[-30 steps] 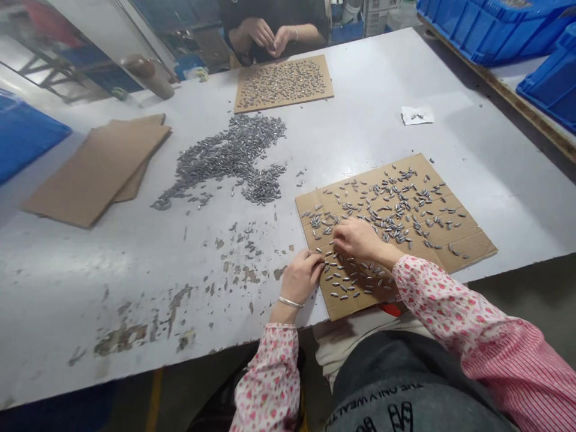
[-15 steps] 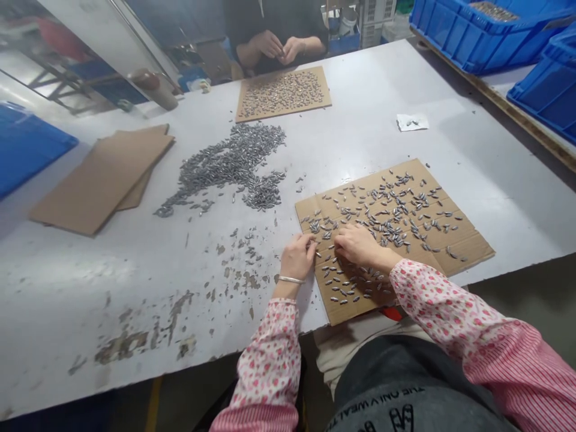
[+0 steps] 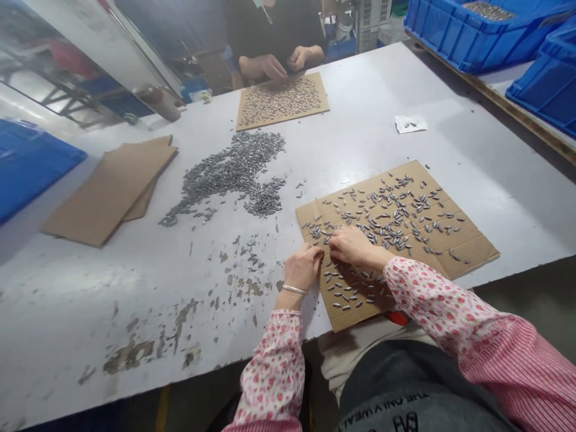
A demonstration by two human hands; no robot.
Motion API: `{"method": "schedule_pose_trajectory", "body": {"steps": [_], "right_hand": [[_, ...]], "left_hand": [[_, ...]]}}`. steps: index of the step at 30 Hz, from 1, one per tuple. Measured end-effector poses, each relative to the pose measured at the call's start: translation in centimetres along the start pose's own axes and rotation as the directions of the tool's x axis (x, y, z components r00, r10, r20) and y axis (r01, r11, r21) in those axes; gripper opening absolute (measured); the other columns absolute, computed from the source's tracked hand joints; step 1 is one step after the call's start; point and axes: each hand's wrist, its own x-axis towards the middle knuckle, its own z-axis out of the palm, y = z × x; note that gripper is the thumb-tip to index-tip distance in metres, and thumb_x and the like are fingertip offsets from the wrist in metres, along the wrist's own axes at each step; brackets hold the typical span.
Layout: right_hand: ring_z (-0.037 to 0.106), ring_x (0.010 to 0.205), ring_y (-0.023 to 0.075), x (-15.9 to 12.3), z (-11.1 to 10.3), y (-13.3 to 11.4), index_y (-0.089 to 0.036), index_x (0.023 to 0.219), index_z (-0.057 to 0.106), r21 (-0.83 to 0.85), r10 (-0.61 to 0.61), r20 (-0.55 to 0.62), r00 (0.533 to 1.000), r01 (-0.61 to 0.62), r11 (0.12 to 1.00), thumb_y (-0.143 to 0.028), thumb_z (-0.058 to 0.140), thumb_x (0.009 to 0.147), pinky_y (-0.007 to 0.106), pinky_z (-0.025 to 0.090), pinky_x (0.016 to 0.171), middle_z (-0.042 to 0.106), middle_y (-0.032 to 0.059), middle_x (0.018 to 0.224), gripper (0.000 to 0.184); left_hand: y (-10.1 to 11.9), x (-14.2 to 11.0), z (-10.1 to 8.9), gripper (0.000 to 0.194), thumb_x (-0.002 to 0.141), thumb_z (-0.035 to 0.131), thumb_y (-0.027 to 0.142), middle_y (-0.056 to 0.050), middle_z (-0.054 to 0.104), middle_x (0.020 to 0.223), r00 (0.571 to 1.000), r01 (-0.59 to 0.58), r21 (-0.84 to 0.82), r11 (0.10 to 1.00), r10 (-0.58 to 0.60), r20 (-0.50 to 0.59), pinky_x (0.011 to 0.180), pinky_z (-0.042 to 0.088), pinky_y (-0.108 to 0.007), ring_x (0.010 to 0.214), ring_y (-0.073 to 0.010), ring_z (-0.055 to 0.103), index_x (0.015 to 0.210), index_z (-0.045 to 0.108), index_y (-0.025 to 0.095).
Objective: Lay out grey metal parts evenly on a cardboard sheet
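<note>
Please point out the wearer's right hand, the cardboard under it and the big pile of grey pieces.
Right hand (image 3: 353, 245): head view, on its back.
Cardboard (image 3: 479, 243): head view, on a bare patch near its right corner.
Pile of grey pieces (image 3: 230, 165): head view, mid-heap.

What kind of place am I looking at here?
Probably a small factory or workshop: a heap of small grey metal-looking pieces lies on a shared worktable, a co-worker sits across it, and blue plastic crates stand at the far right.
</note>
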Motion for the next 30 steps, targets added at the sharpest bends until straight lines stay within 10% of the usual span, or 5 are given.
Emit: {"method": "schedule_pose_trajectory", "body": {"steps": [11,22,30], "right_hand": [[0.053,0.097,0.0216,1.4,0.7,0.9,-0.019,0.094,0.067,-0.051,0.044,-0.12,0.992,-0.051,0.997,-0.022,0.047,0.092,0.03,0.038,0.08,0.063,0.009,0.1,0.02],[0.052,0.095,0.0198,-3.7,-2.4,1.5,-0.017,0.093,0.066,-0.038,0.047,-0.064,0.997,-0.05,0.998,-0.025,0.049,0.093,0.03,0.033,0.078,0.063,0.0085,0.098,0.019],[0.052,0.091,0.0201,-6.8,-0.2,3.0,-0.016,0.088,0.066,-0.078,-0.036,-0.001,0.999,0.036,0.996,-0.024,0.051,0.091,0.03,0.033,0.077,0.063,0.0088,0.094,0.017]], "left_hand": [[-0.9,1.8,-0.3,0.018,0.087,0.053,0.025,-0.006,0.066,0.093,0.981,0.176,-0.112,0.978,-0.183,-0.058,0.079,0.045,-0.027,0.088,-0.0174,0.061,0.095,0.068,0.021],[-0.1,1.0,-0.5,0.016,0.088,0.053,0.029,-0.002,0.066,0.095,0.993,0.095,-0.118,0.988,-0.102,-0.051,0.074,0.044,-0.025,0.085,-0.0155,0.061,0.092,0.068,0.024],[1.9,0.6,-0.6,0.018,0.09,0.05,0.028,-0.004,0.062,0.091,0.999,-0.012,0.006,1.0,0.012,0.046,0.072,0.043,-0.025,0.089,-0.0171,0.058,0.091,0.068,0.023]]}}
